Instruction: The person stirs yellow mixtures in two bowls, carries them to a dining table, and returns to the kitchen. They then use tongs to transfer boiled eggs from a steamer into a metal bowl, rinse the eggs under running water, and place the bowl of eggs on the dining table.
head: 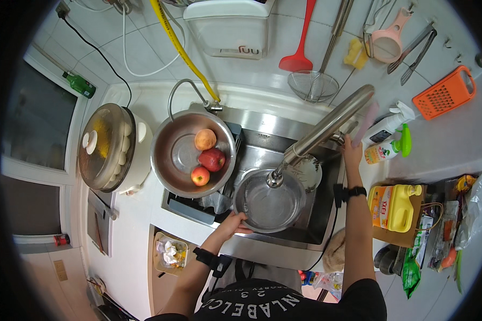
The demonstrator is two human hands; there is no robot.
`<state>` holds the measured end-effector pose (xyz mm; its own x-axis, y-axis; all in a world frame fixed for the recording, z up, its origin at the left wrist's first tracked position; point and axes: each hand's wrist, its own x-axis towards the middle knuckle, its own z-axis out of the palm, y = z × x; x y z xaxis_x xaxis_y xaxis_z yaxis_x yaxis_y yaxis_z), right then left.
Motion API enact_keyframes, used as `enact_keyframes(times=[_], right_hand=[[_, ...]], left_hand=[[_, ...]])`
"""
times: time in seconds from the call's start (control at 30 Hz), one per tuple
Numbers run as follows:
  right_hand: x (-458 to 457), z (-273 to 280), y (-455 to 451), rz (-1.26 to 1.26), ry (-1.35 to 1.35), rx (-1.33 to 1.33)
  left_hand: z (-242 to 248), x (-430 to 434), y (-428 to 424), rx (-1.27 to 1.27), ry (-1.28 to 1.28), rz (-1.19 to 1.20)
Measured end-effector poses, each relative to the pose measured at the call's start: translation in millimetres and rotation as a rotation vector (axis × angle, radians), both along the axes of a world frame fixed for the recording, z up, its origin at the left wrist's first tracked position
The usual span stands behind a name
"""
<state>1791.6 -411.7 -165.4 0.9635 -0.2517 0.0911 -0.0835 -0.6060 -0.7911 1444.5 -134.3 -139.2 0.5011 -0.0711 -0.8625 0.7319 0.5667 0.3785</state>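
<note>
My left hand (229,226) grips the near-left rim of a round grey basin (271,204) in the steel sink. Above the basin hangs the spray head of a tall steel faucet (329,120); whether water flows is not clear. My right hand (352,154) is at the right of the faucet base, beside its lever and the lower end of a blurred pink elongated object (365,122). Whether the fingers hold that object is hard to make out. Partly behind the basin lies a patterned white plate (308,172). Left of it, a steel bowl (176,176) holds a peach-like fruit (205,139) and two red apples (212,159).
An egg-filled lidded steamer (138,160) stands on the left counter. Two spray bottles (385,149) and a yellow jug (397,208) are on the right. A red spatula (297,60), a wire skimmer (313,86) and an orange grater (444,92) hang on the tiled wall.
</note>
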Motion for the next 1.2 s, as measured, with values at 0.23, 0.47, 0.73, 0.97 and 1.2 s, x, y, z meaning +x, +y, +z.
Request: enact_keyframes(times=[0.23,0.47,0.73,0.97,1.2], right_hand=[[-98,13,-44,0.225,0.172,0.309],[-58,41,-27,0.366,-0.046,0.139],[14,16,8,0.203,0.056,0.497],[32,12,21,0.188,0.005,0.527],[-1,31,22,0.34,-0.156,0.289]], left_hand=[[-2,-17,27,1.142,-0.604,-0.33],[-13,9,-1,0.109,-0.124,0.048],[-11,-7,-10,0.335,-0.186,0.027],[28,-3,-10,1.265,-0.567,-0.128],[60,-2,-1,1.424,-0.554,-0.151]])
